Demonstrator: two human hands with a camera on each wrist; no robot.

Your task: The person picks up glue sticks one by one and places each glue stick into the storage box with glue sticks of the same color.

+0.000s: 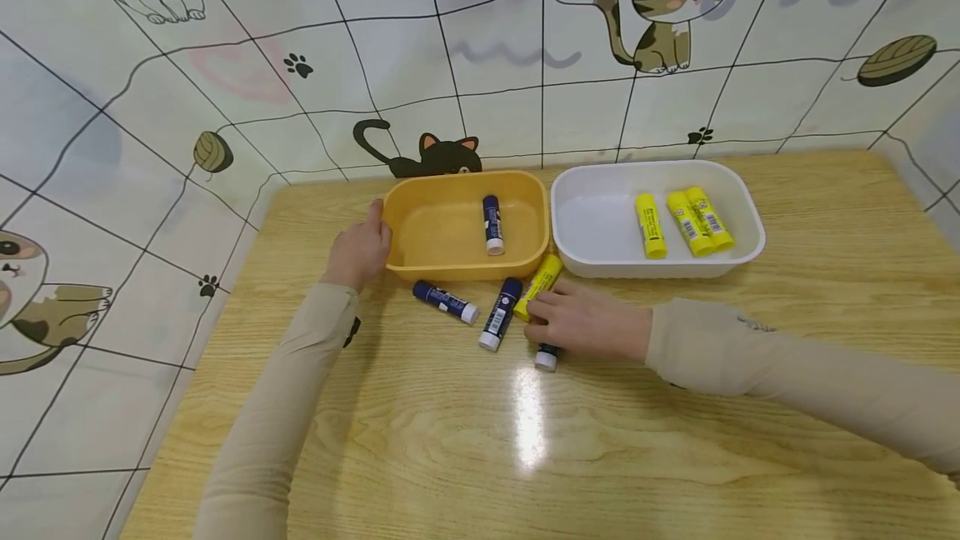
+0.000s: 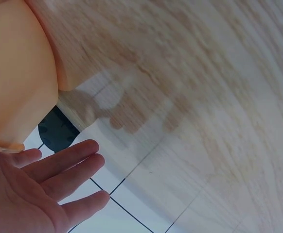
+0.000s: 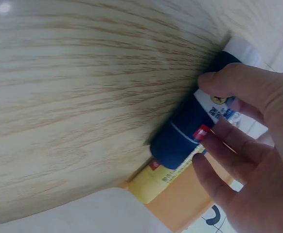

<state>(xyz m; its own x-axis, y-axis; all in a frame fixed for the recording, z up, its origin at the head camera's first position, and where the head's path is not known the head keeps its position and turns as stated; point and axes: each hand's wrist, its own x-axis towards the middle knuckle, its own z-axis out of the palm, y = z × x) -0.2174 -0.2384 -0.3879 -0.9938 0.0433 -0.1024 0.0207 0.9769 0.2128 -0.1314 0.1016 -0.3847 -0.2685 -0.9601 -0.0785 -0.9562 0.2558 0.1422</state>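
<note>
the right hand (image 1: 581,319) pinches a navy glue stick (image 3: 187,121) on the worktop (image 1: 420,440), near a yellow glue stick (image 1: 542,280); lifting it straight up should avoid nudging that one. the left hand (image 1: 360,250), fingers extended, touches the orange tray (image 1: 435,232); light contact should suffice.

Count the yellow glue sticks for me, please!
4: the first yellow glue stick, then the second and third to its right, are in the white tray; the fourth is on the table by the right hand, partly hidden.
</note>
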